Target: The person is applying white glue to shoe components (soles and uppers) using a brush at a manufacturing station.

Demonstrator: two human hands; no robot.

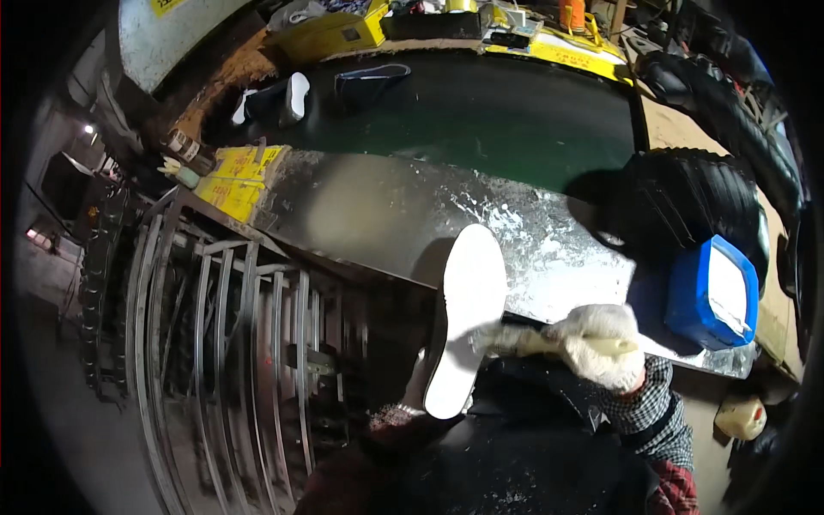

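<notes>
A shoe with its white sole (pixel 468 318) facing up stands lengthwise in front of me. My left hand (pixel 418 378) grips it from beneath and the left side, near the lower end; most of those fingers are hidden behind it. In a whitish glove, my right hand (pixel 601 348) is closed around the handle of a brush (pixel 519 341). The bristles touch the sole's right edge, a little below its middle. Right of that hand, a blue tub (pixel 711 292) with white matter inside sits on the bench.
A white-smeared metal bench top (pixel 386 202) runs across the middle. Beyond it, two dark shoes (pixel 287 94) lie on a dark green surface (pixel 506 116). Metal racks (pixel 223 343) stand at the left. A black ribbed object (pixel 695 202) is at the right, and yellow boxes (pixel 343 34) line the back.
</notes>
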